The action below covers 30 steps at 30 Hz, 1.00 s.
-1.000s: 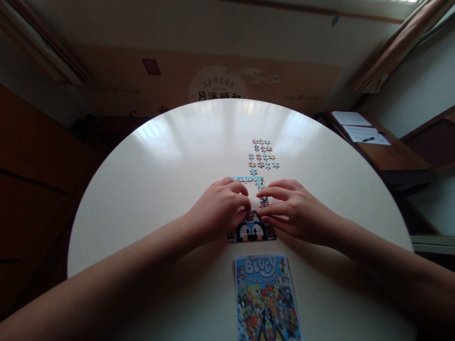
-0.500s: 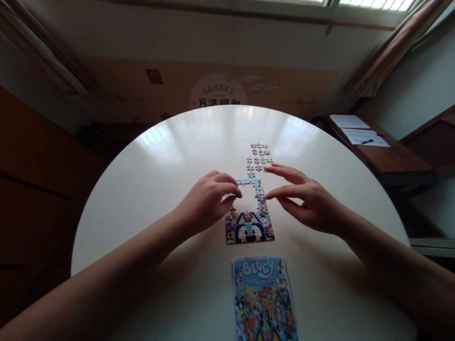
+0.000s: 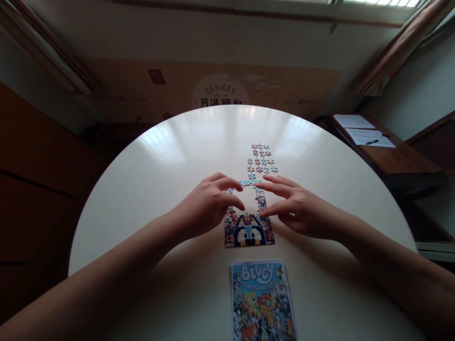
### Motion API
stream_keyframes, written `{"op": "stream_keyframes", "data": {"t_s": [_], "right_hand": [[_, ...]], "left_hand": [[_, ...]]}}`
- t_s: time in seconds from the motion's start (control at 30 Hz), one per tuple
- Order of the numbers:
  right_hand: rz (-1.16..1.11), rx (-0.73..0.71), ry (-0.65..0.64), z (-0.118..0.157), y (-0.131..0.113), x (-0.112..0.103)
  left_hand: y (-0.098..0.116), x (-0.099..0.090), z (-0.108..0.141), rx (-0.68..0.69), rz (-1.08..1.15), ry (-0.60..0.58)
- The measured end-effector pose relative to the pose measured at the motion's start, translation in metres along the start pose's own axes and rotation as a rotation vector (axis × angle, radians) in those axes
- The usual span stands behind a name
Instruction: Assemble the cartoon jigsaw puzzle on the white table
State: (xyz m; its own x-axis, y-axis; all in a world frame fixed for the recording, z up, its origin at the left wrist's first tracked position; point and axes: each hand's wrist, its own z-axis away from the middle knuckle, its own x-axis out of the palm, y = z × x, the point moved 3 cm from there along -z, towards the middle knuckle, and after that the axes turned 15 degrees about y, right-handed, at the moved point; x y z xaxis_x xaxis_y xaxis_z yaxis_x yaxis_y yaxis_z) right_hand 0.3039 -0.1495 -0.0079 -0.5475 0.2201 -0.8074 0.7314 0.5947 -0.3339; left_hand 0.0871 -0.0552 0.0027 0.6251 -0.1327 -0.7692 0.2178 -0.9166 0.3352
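Observation:
A partly assembled jigsaw puzzle [image 3: 250, 233] lies on the white table, with a blue dog face along its near side and a gap in its middle. My left hand [image 3: 209, 201] is at the puzzle's left edge, thumb and fingers apart, with nothing visible between them. Over the right edge, my right hand [image 3: 296, 203] spreads its fingers, the tips touching or just above the border. Several loose puzzle pieces [image 3: 262, 153] lie in rows beyond the puzzle. Parts of both side borders are hidden under my fingers.
A picture sheet [image 3: 263, 300] titled "Bluey" lies on the round white table [image 3: 142, 189] nearest me. Beyond the table's right edge, papers [image 3: 369, 137] and a pen [image 3: 372, 141] rest on a brown wooden desk [image 3: 401, 156]. A printed cardboard panel [image 3: 170, 90] stands behind.
My right hand has moved left and nearer, onto the puzzle's right border. My left thumb and fingers have opened wider. One more loose piece shows at the right of the rows.

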Motion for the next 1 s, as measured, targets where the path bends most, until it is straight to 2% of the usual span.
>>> {"op": "stream_keyframes", "data": {"t_s": [0.2, 0.47, 0.87, 1.0], "right_hand": [[-0.015, -0.04, -0.009, 0.0, 0.0, 0.005], [-0.012, -0.077, 0.016, -0.001, -0.002, 0.003], [-0.003, -0.066, 0.047, 0.003, 0.005, 0.005], [-0.026, -0.073, 0.072, 0.004, 0.01, 0.008]], "left_hand": [[0.003, 0.015, 0.004, 0.144, -0.013, -0.106], [0.006, 0.015, 0.001, 0.205, -0.032, -0.157], [0.016, 0.014, 0.001, 0.238, -0.168, -0.226], [0.011, 0.018, 0.001, 0.186, -0.08, -0.195]]}}
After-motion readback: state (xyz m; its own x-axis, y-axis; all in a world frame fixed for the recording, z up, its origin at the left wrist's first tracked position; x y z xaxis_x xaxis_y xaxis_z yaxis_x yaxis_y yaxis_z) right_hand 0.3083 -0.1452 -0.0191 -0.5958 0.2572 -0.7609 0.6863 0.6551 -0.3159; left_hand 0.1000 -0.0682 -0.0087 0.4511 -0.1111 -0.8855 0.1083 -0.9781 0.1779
